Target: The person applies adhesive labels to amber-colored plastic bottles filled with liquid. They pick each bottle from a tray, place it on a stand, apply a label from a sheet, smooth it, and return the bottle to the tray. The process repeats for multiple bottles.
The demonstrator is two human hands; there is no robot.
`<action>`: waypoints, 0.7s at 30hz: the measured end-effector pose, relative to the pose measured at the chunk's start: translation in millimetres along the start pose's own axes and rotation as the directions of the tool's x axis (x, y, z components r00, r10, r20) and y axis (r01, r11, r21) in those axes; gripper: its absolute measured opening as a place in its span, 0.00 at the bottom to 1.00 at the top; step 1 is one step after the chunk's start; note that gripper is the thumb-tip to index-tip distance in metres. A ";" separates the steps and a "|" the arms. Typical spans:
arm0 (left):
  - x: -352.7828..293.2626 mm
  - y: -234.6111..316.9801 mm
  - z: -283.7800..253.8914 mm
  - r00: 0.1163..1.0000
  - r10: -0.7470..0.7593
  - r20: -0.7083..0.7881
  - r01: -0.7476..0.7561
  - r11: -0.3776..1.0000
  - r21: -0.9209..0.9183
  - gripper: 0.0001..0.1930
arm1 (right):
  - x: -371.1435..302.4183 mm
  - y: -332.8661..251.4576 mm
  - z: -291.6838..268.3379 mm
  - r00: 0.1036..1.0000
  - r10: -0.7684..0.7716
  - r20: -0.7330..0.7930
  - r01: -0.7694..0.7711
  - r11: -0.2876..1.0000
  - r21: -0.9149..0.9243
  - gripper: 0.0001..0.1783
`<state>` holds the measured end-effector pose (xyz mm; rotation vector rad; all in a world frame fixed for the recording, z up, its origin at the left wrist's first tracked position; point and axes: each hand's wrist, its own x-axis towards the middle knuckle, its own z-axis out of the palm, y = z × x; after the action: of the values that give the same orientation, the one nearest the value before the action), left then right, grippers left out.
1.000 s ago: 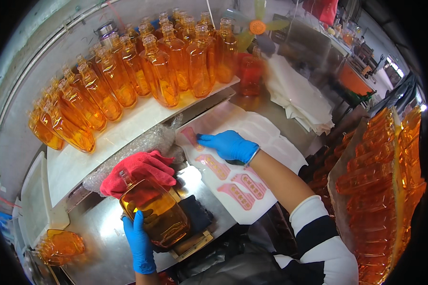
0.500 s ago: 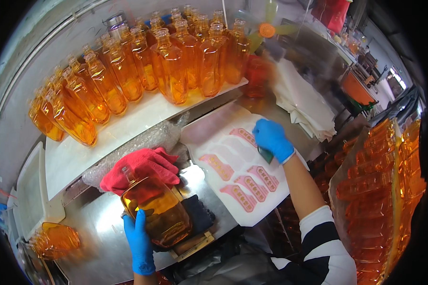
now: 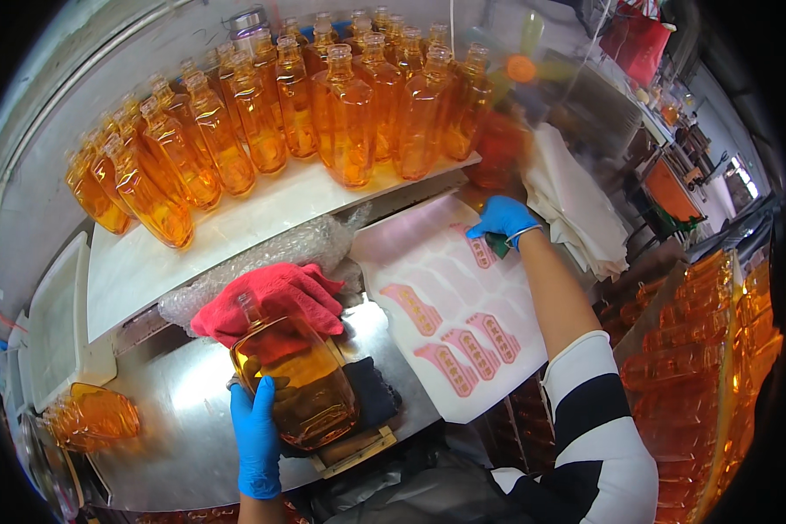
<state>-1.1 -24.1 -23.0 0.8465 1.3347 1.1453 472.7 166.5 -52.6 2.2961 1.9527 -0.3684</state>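
Observation:
My left hand [image 3: 258, 437], in a blue glove, grips a flat amber glass bottle [image 3: 310, 384] by its side, thumb in front and fingers behind. The bottle lies tilted over a small wooden stand [image 3: 358, 451] with a dark cloth [image 3: 375, 393] beside it, its neck against a red cloth [image 3: 271, 301]. My right hand [image 3: 505, 218], also blue-gloved, is closed around a small dark green flat piece [image 3: 498, 244], over the far right of a white sheet [image 3: 463, 406]. A pink label [image 3: 481, 251] lies beside its fingers. Several more pink labels [image 3: 445, 368] lie on the sheet.
Many amber bottles [image 3: 349, 122] stand on a white board [image 3: 236, 231] at the back. One bottle [image 3: 96, 417] lies at the left, near a white plastic bin [image 3: 65, 323]. Stacked bottles [image 3: 672, 384] fill the right side. A fan [image 3: 521, 68] is behind, near white papers [image 3: 576, 201].
The view has shifted slightly. My right hand has moved to the far side of the sheet, and the far label lies at a steeper angle. My left hand keeps its hold on the bottle.

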 end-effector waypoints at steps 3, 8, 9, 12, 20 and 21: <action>-0.9 -0.4 -0.6 1.000 0.007 -0.012 -0.007 1.000 -0.006 0.18 | 2.8 -0.6 0.6 1.000 -0.011 -0.014 0.012 0.999 0.041 0.29; -1.2 -0.5 3.2 0.999 0.007 -0.045 -0.008 1.000 -0.019 0.18 | 12.4 14.7 16.2 0.991 -0.028 -0.128 0.048 0.987 0.156 0.25; -0.6 -1.6 1.9 0.998 0.013 -0.055 -0.013 1.000 -0.015 0.18 | 11.4 14.2 15.4 0.993 0.019 -0.116 0.004 0.981 0.196 0.24; -1.7 0.2 7.7 0.997 0.054 -0.049 -0.054 0.999 0.005 0.21 | 0.6 16.4 16.2 0.955 0.050 -0.293 0.023 0.970 0.241 0.18; -15.8 -13.6 5.8 0.960 0.266 -0.089 -0.264 0.964 0.026 0.30 | -127.0 -138.8 -11.3 0.819 -0.129 -0.560 0.441 0.764 0.470 0.09; -15.3 -15.8 5.5 0.962 0.264 -0.075 -0.268 0.962 -0.050 0.30 | -147.3 -159.7 -12.8 0.870 -0.217 -0.444 0.472 0.629 0.618 0.08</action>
<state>8.3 -42.0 -33.1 0.9716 1.2600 1.4280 295.8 55.6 8.8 2.4669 2.8581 -1.0084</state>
